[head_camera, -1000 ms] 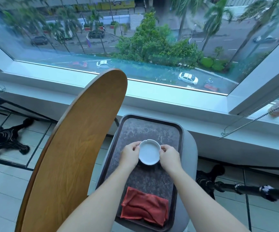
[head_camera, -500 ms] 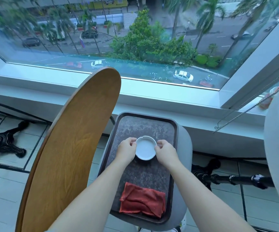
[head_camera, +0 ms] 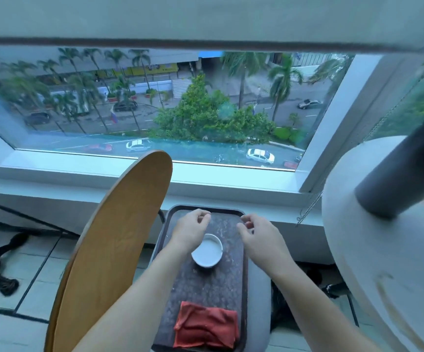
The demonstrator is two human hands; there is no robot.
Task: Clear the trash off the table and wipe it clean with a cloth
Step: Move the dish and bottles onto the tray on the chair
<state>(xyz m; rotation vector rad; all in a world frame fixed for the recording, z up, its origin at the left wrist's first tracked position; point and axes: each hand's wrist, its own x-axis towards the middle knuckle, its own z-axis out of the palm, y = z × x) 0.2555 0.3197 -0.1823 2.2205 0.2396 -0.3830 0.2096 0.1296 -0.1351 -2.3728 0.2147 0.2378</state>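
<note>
On tray (head_camera: 233, 217): red cloth (head_camera: 206, 327) at near end, w/ hands (head_camera: 193, 229) (head_camera: 261, 237) apart at far end, both empty; white dish (head_camera: 207, 252) between.

Single view, head-worn wide-angle camera: looks forward and steeply down from above the dark rectangular tray (head_camera: 233, 283), near at arm's length, taking in the large glass window (head_camera: 155, 110) ahead and the street far below. No second view.

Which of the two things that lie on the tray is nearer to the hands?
The white dish, in the middle of the tray, just below both hands. The red cloth lies at the tray's near end, under the forearms.
</note>
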